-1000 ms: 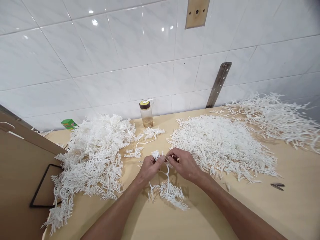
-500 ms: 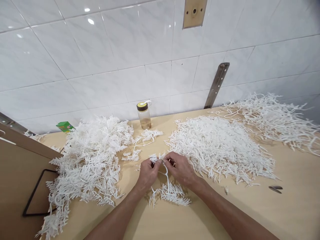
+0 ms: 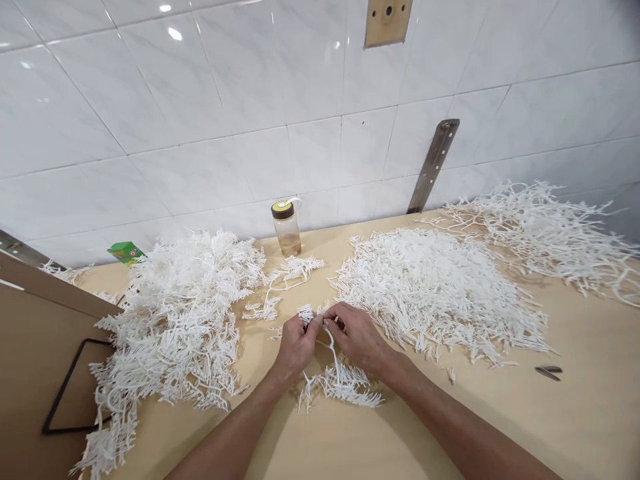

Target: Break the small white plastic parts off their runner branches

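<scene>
Both my hands meet at the middle of the table, pinching one white branched plastic sprig (image 3: 337,363). My left hand (image 3: 297,343) is closed on its upper end, where a small feathery tuft (image 3: 305,313) sticks up past the fingers. Thumb and fingers of my right hand (image 3: 356,333) are pressed together on the same sprig, close beside the left thumb. The sprig's stem hangs down between the wrists to a spread of fine tips near the tabletop. What exactly lies between the fingertips is hidden.
A tall heap of white sprigs (image 3: 185,327) lies left, a flatter pile of cut tips (image 3: 445,287) right, and bare stems (image 3: 555,233) far right. A bottle (image 3: 287,230) stands near the tiled wall. Small snips (image 3: 549,372) lie right; a green box (image 3: 125,252) sits back left.
The hands stay at nearly the same spot, still pinching the sprig, with only slight finger movement. The whole view has shifted a little.
</scene>
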Tool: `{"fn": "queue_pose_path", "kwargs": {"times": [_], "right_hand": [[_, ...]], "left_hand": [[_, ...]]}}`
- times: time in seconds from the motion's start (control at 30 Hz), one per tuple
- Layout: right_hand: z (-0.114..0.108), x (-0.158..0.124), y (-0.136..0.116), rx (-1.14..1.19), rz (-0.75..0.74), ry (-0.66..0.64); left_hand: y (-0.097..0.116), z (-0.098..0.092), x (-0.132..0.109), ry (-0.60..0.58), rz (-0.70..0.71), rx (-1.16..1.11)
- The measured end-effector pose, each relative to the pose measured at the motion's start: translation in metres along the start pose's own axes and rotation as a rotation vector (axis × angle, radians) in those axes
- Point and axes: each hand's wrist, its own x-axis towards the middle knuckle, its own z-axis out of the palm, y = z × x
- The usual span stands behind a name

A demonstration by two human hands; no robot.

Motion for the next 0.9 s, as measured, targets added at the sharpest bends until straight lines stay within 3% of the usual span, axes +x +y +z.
{"fn": "queue_pose_path", "kwargs": {"times": [0.23,0.37,0.53,0.6,0.73,0.9], "right_hand": [[0.000,-0.001,0.004,-0.083,-0.046,-0.047],[0.009,-0.001,0.006,-0.109,-0.029,-0.012],[0.008,0.007,0.014,-0.051,0.277,0.154],[0.000,0.009,0.019,-0.019,0.317,0.209],[-0.011,0.010,0.026,-0.034,0.200,0.344],[-0.010,0.006,0.016,-0.079,-0.118,0.418]], "left_hand": [[0.005,-0.002,0.003,-0.029,0.060,0.133],[0.007,-0.002,0.006,-0.049,0.037,0.159],[0.001,0.000,0.001,0.028,0.023,0.008],[-0.001,0.000,-0.002,0.026,-0.001,-0.081],[0.001,-0.002,-0.002,-0.008,-0.028,-0.197],[0.006,-0.004,-0.001,0.013,-0.027,-0.265]]}}
